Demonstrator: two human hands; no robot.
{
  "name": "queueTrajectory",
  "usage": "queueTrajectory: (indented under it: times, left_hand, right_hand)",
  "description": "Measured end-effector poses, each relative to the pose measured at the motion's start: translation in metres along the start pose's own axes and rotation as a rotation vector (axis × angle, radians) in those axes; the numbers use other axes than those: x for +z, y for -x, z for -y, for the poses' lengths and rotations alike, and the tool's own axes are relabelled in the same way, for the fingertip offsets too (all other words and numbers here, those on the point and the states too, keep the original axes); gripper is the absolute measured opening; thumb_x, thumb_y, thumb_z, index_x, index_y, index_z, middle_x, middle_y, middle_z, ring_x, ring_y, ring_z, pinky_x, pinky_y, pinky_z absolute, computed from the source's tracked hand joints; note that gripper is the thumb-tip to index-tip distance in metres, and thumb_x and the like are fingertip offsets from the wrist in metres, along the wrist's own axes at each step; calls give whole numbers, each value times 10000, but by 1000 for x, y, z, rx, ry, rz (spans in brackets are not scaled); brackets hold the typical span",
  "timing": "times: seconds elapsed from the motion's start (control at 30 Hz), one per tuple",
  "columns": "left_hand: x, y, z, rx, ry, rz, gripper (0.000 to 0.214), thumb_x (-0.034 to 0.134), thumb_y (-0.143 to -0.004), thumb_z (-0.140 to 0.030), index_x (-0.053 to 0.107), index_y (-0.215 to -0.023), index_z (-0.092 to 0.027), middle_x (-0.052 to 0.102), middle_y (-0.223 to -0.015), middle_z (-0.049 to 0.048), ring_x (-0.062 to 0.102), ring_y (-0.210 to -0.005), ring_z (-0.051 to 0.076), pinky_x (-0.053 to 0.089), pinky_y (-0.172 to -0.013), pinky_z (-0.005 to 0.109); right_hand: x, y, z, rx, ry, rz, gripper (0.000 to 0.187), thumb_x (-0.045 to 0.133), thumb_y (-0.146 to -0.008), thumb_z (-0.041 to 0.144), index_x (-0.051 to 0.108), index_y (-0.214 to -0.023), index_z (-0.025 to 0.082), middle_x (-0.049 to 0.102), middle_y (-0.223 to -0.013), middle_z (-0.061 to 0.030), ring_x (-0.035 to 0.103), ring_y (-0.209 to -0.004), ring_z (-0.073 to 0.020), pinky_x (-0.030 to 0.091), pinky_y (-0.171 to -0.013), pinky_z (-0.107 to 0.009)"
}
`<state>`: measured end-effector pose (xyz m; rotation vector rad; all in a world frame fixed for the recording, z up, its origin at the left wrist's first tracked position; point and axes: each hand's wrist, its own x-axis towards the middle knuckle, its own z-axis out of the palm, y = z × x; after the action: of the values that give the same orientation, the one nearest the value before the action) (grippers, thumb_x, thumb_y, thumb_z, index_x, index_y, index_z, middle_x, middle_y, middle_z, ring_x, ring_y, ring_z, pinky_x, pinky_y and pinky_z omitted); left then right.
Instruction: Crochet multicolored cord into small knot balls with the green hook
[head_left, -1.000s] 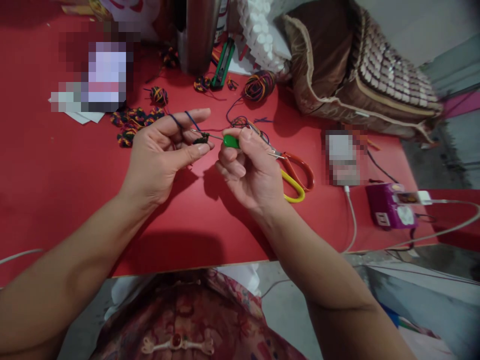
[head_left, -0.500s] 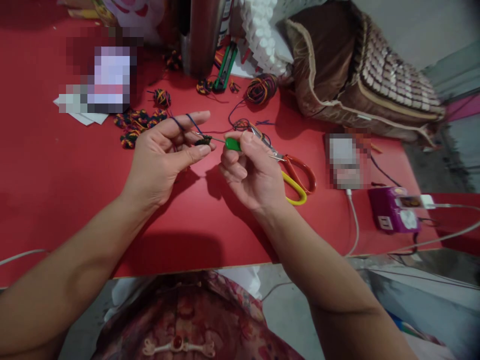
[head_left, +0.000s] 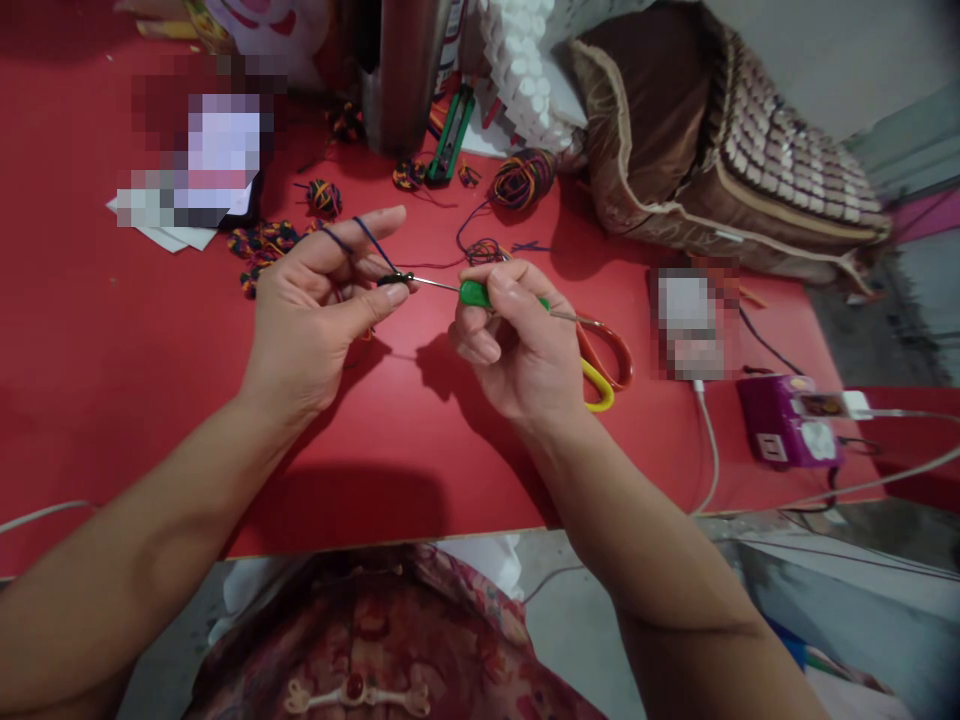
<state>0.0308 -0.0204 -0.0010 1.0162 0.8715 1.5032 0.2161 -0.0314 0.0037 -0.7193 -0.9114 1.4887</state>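
Observation:
Between thumb and fingers, my left hand (head_left: 315, 310) pinches a small dark piece of crochet (head_left: 394, 279). Dark blue yarn (head_left: 373, 243) loops over its raised index finger and runs down to the piece. My right hand (head_left: 517, 335) is closed around the green handle of a crochet hook (head_left: 474, 293). The thin metal shaft reaches left to the crochet, where its tip is hidden in the stitches. Partly behind my right hand lie scissors (head_left: 604, 355) with one red and one yellow handle loop. A multicoloured yarn ball (head_left: 523, 178) sits beyond, trailing a loose strand.
Multicoloured crocheted pieces (head_left: 259, 240) lie left of my hands. Farther back are a green box cutter (head_left: 451, 135) and a metal cylinder (head_left: 409, 75). A brown cushion (head_left: 720, 140) fills the back right, with a blurred phone (head_left: 686, 320) and a purple box (head_left: 787, 420) nearer.
My right hand has shifted slightly right, drawing the hook back so more of its shaft shows. My left hand has moved a little left with the crochet.

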Motion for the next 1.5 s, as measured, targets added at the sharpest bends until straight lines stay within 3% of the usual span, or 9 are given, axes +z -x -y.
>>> queueTrajectory:
  times: [0.27,0.4,0.67,0.83,0.93,1.0,1.07,1.2,1.5]
  left_hand:
    - [-2,1,7,29,-25,-37,495,1027,-701,-91,935,-1133,-316,779,-866,-19,642,-753,112,515,-626,248]
    - [3,4,4,-8,-27,-78,467,1003,-738,-85,929,-1117,-348,821,-902,-23,746,-856,152,605,-742,273]
    - [6,6,-4,-112,-53,-36,462,1048,-727,-195,887,-1141,-323,853,-932,6,823,-970,244,632,-733,324]
    - [6,6,-4,-86,-84,-19,481,1021,-736,-159,898,-1159,-353,844,-890,-23,750,-807,180,564,-662,311]
    - [9,8,-1,-68,-23,18,511,1009,-743,-117,910,-1162,-392,845,-852,-56,700,-715,143,522,-627,308]
    - [10,9,0,-95,73,54,530,1031,-727,-123,906,-1169,-388,848,-843,-66,747,-764,163,581,-696,327]
    - [10,10,-1,-165,120,68,468,1033,-765,-151,894,-1165,-353,864,-890,-47,814,-895,208,650,-825,371]
    - [6,8,-9,-259,124,96,454,1043,-732,-141,888,-1121,-317,849,-866,-18,862,-994,269,696,-867,390]
    - [-2,5,-15,-372,64,204,552,1018,-706,-70,878,-1212,-241,827,-840,6,863,-884,248,692,-805,332]
  right_hand:
    - [4,3,-2,-129,151,-49,194,822,-1021,395,768,-955,221,644,-682,60,456,-487,-52,391,-485,-213]
    - [6,5,-5,-214,219,-82,188,820,-1036,401,768,-978,230,662,-703,55,497,-494,-61,427,-502,-235]
    - [-1,1,-15,-283,271,-9,249,796,-1058,503,769,-1069,256,678,-740,71,536,-509,-57,507,-540,-233]
    - [0,7,-13,-415,453,-3,168,757,-1099,415,796,-1081,253,699,-754,57,543,-524,-62,500,-535,-237]
    - [4,18,-6,-456,656,-51,151,749,-1098,428,816,-1135,298,746,-841,10,648,-672,-148,632,-730,-357]
    - [9,25,-2,-315,761,-64,145,782,-1069,452,820,-1178,364,786,-989,-37,698,-829,-223,661,-898,-443]
    - [13,28,0,-253,680,-114,153,827,-1025,501,824,-1143,404,774,-989,-40,696,-848,-249,657,-866,-446]
    - [13,17,-3,-171,245,-82,141,866,-1009,469,831,-1101,369,781,-907,7,638,-698,-173,586,-707,-370]
    - [-8,-10,0,53,10,117,323,927,-914,500,757,-877,229,586,-562,90,308,-434,-37,324,-461,-190]
